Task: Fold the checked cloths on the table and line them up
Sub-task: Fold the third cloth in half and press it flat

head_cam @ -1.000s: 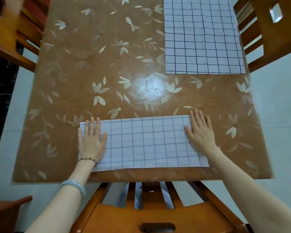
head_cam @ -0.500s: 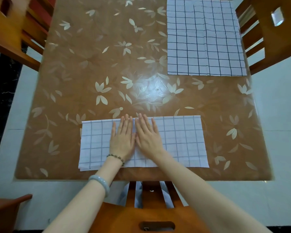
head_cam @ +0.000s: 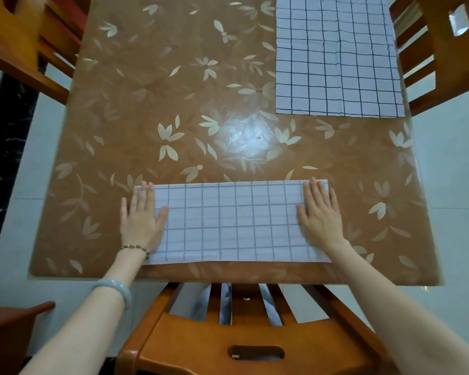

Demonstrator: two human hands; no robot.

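Note:
A white checked cloth [head_cam: 233, 223], folded into a long strip, lies along the near edge of the table [head_cam: 152, 104]. My left hand [head_cam: 142, 217] presses flat on its left end with straight fingers. At the strip's right end my right hand [head_cam: 321, 212] lies flat the same way. A second checked cloth [head_cam: 336, 58] with darker lines lies spread out at the far right of the table, apart from both hands.
The table carries a brown covering with pale flower prints. Wooden chairs stand at the far left [head_cam: 27, 41], the far right [head_cam: 444, 50] and right below me [head_cam: 241, 334]. Pale floor tiles surround the table.
Both hands slid from the strip's ends to its middle, then outward again, left hand to the left end and right hand to the right end. The cloth stays in place.

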